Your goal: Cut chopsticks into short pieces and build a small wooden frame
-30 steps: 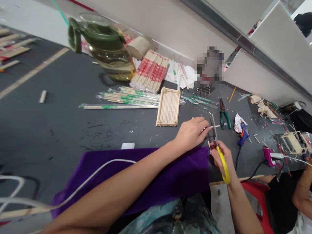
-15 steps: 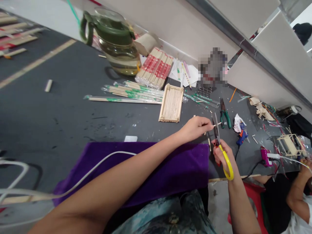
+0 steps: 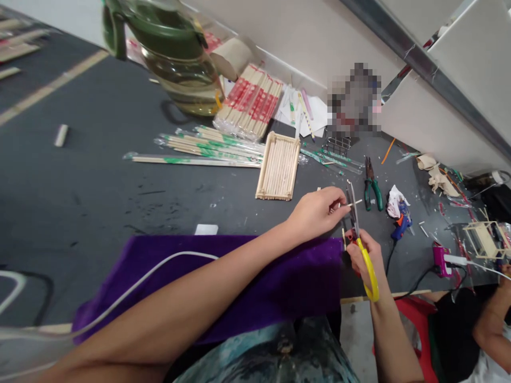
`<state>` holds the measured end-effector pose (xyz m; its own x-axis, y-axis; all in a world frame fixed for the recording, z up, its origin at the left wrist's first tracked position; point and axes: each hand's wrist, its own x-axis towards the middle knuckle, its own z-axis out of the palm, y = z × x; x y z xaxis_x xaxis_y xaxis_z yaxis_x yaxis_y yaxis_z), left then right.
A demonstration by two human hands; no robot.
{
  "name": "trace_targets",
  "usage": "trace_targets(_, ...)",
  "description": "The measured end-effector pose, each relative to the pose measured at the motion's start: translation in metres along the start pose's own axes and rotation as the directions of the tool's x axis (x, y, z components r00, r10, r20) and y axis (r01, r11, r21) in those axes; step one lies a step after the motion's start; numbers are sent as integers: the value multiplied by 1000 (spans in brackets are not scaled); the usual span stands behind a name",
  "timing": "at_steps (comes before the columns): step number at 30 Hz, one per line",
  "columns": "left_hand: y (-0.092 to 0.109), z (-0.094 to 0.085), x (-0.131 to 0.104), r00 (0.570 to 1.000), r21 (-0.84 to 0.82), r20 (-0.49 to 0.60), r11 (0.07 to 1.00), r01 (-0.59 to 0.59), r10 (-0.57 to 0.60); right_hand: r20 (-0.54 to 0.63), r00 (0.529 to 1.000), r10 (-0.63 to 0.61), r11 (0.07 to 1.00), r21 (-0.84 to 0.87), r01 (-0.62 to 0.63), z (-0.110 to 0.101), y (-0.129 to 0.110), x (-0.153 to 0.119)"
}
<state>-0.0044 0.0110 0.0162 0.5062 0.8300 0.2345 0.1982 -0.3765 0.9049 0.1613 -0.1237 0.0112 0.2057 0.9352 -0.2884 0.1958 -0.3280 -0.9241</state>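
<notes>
My left hand (image 3: 317, 211) pinches a thin wooden stick (image 3: 356, 203), whose free end pokes out to the right past the scissor blades. My right hand (image 3: 366, 250) is closed around scissors (image 3: 369, 271) with a yellow handle, their blades pointing up and crossing the stick. A short stick piece (image 3: 344, 239) lies just below the blades, by the edge of a purple cloth (image 3: 239, 314). Beyond my left hand lies a small rectangular tray-like piece made of sticks (image 3: 278, 167), with raised edges.
Wrapped chopsticks (image 3: 199, 159) and a red-banded chopstick bundle (image 3: 249, 101) lie behind, beside a green-lidded jug (image 3: 179, 69). Green-handled pliers (image 3: 373, 186), a blue glue gun (image 3: 401, 226) and a magenta plug adapter (image 3: 441, 260) are rightward. Another person's arm (image 3: 493, 319) shows at far right.
The view has shifted slightly, spreading things toward both sides. Both hands keep their holds, and the scissor blades look closer together across the stick.
</notes>
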Motion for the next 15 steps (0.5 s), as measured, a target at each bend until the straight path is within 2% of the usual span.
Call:
trace_targets(5,0,2,-4,987,150,-27,976,-156,161,-34,999,-25,1000,-7,25,2,3,-2)
trace_targets(9,-1,2,-3,976,240,-6,948,-211,219,7,999,-36,999,17,36,-2,5,-3)
trace_targets(12,1,0,-2,976,209,11,954,-213,216,71,997,-25,997,73,20,-6,7,-2)
trace_targets(15,3,-2,1,984,89,20,980,-180,179,93,995,-37,995,98,27,-8,7,-2)
